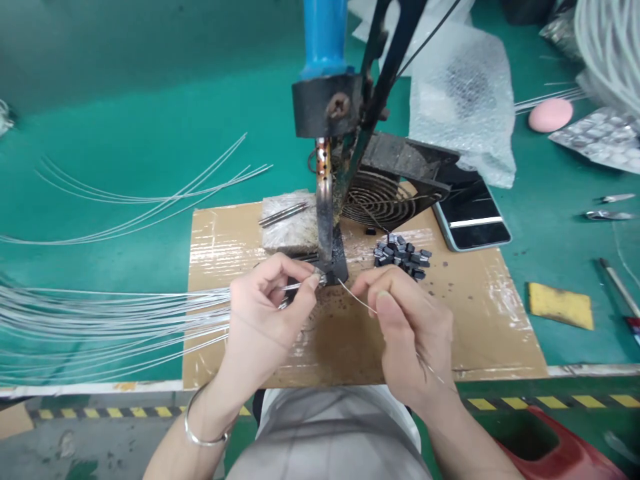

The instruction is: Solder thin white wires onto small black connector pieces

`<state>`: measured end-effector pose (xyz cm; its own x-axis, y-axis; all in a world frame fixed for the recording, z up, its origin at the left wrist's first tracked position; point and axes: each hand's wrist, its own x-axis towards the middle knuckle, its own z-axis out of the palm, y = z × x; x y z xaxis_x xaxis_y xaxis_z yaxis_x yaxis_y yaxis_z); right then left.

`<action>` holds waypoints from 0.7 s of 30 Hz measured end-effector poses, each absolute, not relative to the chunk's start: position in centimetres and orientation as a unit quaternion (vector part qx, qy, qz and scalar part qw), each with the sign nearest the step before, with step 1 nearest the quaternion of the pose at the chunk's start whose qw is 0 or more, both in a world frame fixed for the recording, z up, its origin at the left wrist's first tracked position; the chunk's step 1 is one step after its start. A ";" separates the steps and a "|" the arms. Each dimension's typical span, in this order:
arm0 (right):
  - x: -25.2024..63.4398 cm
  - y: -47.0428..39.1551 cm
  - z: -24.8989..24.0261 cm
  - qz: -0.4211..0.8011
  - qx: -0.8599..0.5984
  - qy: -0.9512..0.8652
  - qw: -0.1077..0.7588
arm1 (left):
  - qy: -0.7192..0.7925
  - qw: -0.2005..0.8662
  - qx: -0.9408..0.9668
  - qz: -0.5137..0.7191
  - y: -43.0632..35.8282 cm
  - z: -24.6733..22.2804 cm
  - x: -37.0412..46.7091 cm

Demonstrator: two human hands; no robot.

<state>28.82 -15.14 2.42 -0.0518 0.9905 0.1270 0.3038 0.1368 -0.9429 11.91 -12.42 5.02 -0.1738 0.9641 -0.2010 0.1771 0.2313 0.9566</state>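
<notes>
My left hand [263,317] pinches the end of a thin grey cable between thumb and forefinger, just under the soldering iron [325,220]. The iron hangs tip down from a black clamp, blue handle uppermost. Close by my left fingertips, below the iron's tip, is a small black block [330,276]; whether they touch it I cannot tell. My right hand [413,327] is closed on a thin solder wire [357,299], whose free end points toward the tip. Beyond my right hand lies a pile of small black connectors [400,253].
Cardboard [480,333] covers the green bench. Many grey cables [125,317] run in from the left. Behind the iron are a fan [385,193] and a phone [473,213]. A yellow sponge [560,305], a pink egg-shaped object [550,115] and bubble wrap [460,100] lie to the right.
</notes>
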 end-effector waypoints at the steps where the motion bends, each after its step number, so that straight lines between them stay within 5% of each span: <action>1: 29.0 -15.1 2.5 0.387 -0.536 -0.622 0.419 | 0.635 0.462 0.448 0.427 -12.4 5.0 11.9; 6: 29.2 -15.2 3.0 0.404 -0.571 -0.612 0.370 | 0.633 0.466 0.450 0.423 -12.2 5.0 12.0; 21: 28.1 -14.3 3.2 0.492 -0.530 -0.503 0.474 | 0.615 0.478 0.445 0.442 -11.8 5.4 12.1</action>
<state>28.11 -14.35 3.24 0.0109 0.9989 -0.0451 0.0671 -0.0457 -0.9967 12.06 -11.83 5.39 -0.1476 0.9698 -0.1941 0.1251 0.2130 0.9690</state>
